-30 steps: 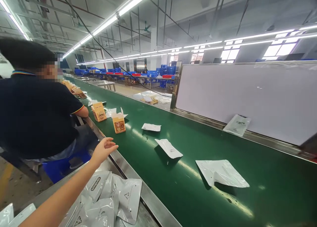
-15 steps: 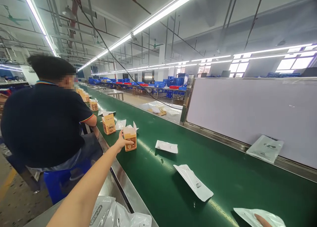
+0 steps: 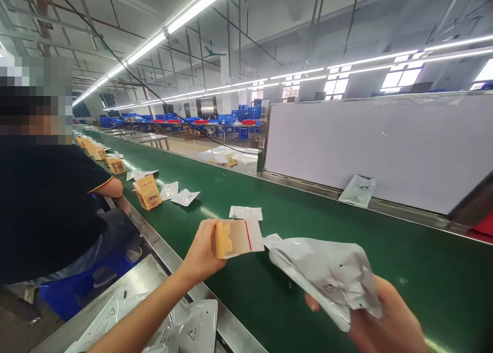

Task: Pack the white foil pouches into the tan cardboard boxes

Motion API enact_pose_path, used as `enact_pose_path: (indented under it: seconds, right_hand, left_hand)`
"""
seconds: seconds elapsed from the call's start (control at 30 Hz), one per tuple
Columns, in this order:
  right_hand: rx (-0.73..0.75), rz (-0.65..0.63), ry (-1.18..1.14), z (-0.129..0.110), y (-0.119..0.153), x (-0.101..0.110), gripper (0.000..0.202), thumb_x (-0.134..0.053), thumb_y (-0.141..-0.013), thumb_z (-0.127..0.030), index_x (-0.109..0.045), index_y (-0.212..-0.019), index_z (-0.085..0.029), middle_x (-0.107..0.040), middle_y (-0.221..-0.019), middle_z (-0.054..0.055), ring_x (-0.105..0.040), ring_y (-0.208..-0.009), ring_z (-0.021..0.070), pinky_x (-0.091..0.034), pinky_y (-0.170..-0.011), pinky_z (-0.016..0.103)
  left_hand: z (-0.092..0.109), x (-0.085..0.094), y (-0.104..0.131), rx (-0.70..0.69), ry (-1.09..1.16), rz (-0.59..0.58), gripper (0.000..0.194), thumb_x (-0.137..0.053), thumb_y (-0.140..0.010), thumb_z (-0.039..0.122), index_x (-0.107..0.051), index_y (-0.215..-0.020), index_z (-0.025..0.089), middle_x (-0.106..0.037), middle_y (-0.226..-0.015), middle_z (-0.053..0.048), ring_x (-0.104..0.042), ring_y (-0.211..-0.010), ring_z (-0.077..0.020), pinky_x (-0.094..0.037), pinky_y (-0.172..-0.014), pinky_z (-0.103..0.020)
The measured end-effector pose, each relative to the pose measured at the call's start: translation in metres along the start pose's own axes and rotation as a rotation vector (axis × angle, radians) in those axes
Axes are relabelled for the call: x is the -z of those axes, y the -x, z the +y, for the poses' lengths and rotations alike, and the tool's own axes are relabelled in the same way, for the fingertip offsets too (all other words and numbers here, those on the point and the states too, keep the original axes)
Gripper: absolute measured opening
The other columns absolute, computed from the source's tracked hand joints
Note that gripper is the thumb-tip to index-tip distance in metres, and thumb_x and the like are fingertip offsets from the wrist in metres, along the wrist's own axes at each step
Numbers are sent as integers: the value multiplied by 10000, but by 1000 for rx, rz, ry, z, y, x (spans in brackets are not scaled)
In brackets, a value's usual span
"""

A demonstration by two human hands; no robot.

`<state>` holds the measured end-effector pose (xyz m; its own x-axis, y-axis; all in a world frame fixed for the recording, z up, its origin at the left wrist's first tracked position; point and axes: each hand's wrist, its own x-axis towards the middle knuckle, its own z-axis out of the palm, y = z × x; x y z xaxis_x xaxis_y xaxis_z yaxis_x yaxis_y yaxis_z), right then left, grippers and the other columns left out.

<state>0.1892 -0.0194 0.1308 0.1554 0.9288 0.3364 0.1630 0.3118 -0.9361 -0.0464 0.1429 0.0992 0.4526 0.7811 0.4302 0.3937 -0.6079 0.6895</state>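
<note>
My left hand is closed around a small orange-yellow carton, tipped so its open top faces right. A pale flap with a red strip sticks out from the carton. My right hand grips a crinkled white plastic pouch by its right end, above the belt. The pouch's far tip comes close to the carton's flap; whether they touch I cannot tell. Behind the carton another white pouch lies on the green conveyor belt.
Farther along the belt stand an orange carton and loose pouches. A co-worker sits at the left. More pouches lie on a metal ledge below me. One pouch leans against the white panel.
My left hand has drawn the carton nearer and tipped it over to the right. My right hand has lifted a pouch and moved it toward the carton. The view has turned right.
</note>
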Motion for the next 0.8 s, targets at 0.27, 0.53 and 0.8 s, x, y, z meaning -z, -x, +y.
enact_pose_path:
  seconds: [0.27, 0.53, 0.8]
  right_hand:
    - [-250, -38, -171, -7, 0, -13, 399, -644, -754, -486, -612, -1004, -176, -635, -951, 80, -613, -753, 175, -542, -683, 291]
    - [240, 265, 539, 19, 18, -45, 160, -486, -877, -304, -585, -936, -193, -622, -980, 82, -610, -822, 183, -555, -734, 319]
    - [247, -250, 652, -3, 28, -32, 410, -248, -966, -380, -580, -1139, -214, -497, -1265, 85, -388, -1241, 228, -364, -1044, 448]
  left_hand:
    - [47, -31, 47, -150, -160, 150, 636, -700, -635, 186, -385, -1187, 218, -429, -1179, -102, -476, -1100, -252, -460, -911, -411]
    - [72, -61, 56, -431, -332, 254, 492, -520, -751, 111, -368, -1214, 182, -460, -1138, -135, -472, -1102, -264, -408, -941, -450]
    - [84, -79, 65, -248, -218, 107, 568, -560, -646, 148, -395, -1188, 186, -497, -1127, -139, -535, -1022, -275, -494, -854, -458]
